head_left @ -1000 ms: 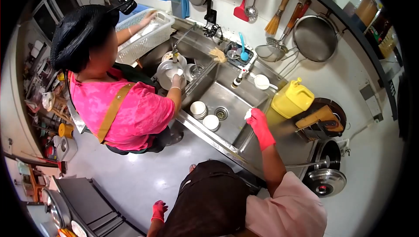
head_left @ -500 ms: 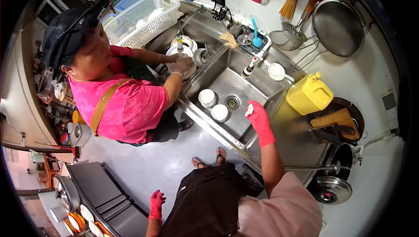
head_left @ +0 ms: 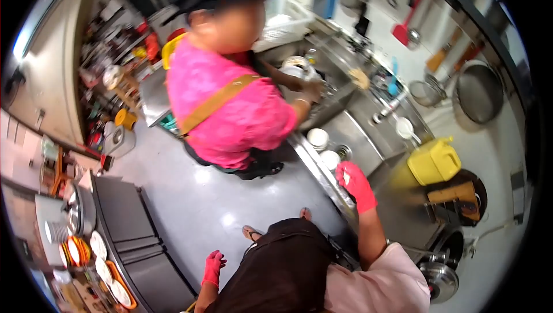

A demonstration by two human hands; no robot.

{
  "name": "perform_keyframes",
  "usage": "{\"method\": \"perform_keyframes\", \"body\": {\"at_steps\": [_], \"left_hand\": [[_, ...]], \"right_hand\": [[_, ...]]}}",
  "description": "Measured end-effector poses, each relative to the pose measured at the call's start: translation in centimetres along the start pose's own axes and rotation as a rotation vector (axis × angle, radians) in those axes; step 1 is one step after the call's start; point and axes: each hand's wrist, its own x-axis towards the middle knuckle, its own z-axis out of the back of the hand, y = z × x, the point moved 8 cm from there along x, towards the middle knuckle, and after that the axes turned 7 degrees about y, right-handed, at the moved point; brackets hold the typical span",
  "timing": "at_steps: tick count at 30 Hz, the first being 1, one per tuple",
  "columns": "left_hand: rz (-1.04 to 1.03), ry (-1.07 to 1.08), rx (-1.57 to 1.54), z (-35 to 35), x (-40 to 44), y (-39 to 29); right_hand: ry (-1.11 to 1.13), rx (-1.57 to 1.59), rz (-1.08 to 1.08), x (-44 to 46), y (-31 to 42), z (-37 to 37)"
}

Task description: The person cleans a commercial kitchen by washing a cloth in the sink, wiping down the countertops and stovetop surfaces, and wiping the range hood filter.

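My right hand [head_left: 357, 187], in a pink rubber glove, is closed over the near edge of the sink [head_left: 352, 132]. A small white crumpled piece [head_left: 345, 178], like a cloth or sponge, shows between its fingers; its kind is unclear. Just left of this hand sits a white bowl [head_left: 330, 159], with a stack of white bowls [head_left: 317, 138] beyond it. My left hand [head_left: 213, 267], gloved in pink too, hangs low beside the dark apron [head_left: 276, 270]. Its fingers are loosely apart and hold nothing.
A co-worker in a pink shirt [head_left: 222, 105] stands close on the left, hands in the adjoining basin. A yellow jug [head_left: 435, 160] and chopping boards [head_left: 458, 198] stand right of the sink. Plates [head_left: 99, 245] lie by the grey counter [head_left: 124, 221].
My view has swung left, so the sink appears farther right. My right hand has come nearer the sink's front edge and the bowls. The co-worker looms larger; my left hand stays low.
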Motion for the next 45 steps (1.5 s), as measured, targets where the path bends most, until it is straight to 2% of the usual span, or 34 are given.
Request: {"method": "perform_keyframes", "body": {"at_steps": [2, 4, 7, 10, 12, 17, 20, 21, 24, 25, 29, 31, 32, 33, 35, 36, 38, 40, 41, 43, 45], "left_hand": [[-0.010, -0.017, -0.060, 2.6, 1.2, 0.8], [-0.039, -0.029, -0.113, 5.6, 2.6, 2.1], [-0.067, -0.055, -0.174, 10.0, 3.0, 4.2], [-0.005, -0.094, -0.347, 13.8, 3.5, 8.4], [0.070, -0.084, -0.400, 15.8, 4.3, 12.4], [0.165, -0.159, -0.498, 17.8, 2.1, 17.1], [0.187, -0.186, -0.602, 17.8, 1.2, 17.4], [0.205, -0.198, -0.612, 17.9, 1.3, 17.3], [0.187, -0.200, -0.704, 18.1, 1.6, 16.3], [0.191, -0.216, -0.696, 18.6, 1.6, 15.8], [0.159, -0.223, -0.672, 21.5, 2.4, 12.5], [0.170, -0.239, -0.755, 23.7, 3.1, 9.9], [0.099, -0.253, -0.570, 25.9, 3.6, 7.7], [0.032, -0.262, -0.390, 27.7, 3.6, 5.5], [0.080, -0.339, -0.658, 30.2, 4.1, 3.6], [0.050, -0.406, -0.709, 31.6, 4.3, 2.3], [0.009, -0.452, -0.691, 33.7, 5.1, -1.2], [0.001, -0.437, -0.636, 34.7, 5.6, -4.4], [0.002, -0.420, -0.596, 35.2, 6.1, -6.1], [0.019, -0.385, -0.582, 36.2, 7.1, -8.3], [0.072, -0.293, -0.588, 36.9, 9.4, -7.1]], "right_hand": [[0.184, -0.141, -0.100, 0.6, -2.5, -6.0], [0.189, -0.143, -0.257, 1.5, -6.2, -11.7], [0.362, -0.251, -0.438, 3.1, -13.2, -21.1], [0.505, -0.374, -0.583, 4.5, -20.4, -29.4], [0.607, -0.504, -0.623, 5.3, -24.2, -34.9], [0.684, -0.588, -0.701, 5.7, -30.5, -47.0], [0.618, -0.508, -0.864, 7.4, -35.8, -49.8], [0.610, -0.391, -0.877, 8.4, -37.6, -50.8], [0.376, -0.329, -0.908, 12.2, -43.5, -52.2], [0.353, -0.199, -0.935, 13.6, -45.4, -53.0], [0.253, -0.016, -0.992, 20.6, -51.8, -55.4], [0.215, 0.108, -0.861, 25.6, -52.9, -55.8], [0.193, 0.167, -0.792, 28.5, -53.6, -55.2], [0.301, -0.272, -0.468, 34.3, -54.9, -53.3], [0.435, -0.972, -0.052, 39.3, -50.6, -52.7], [0.482, -1.236, 0.029, 41.4, -46.1, -54.2], [-0.291, -0.220, -0.245, 47.6, -48.1, -47.8], [-0.372, 0.127, -0.367, 49.5, -49.0, -46.0], [-0.478, 0.146, -0.503, 52.2, -54.0, -42.2], [-0.389, 0.087, -0.579, 50.7, -53.9, -45.3], [-0.298, 0.095, -0.614, 48.1, -53.4, -48.5]]}}
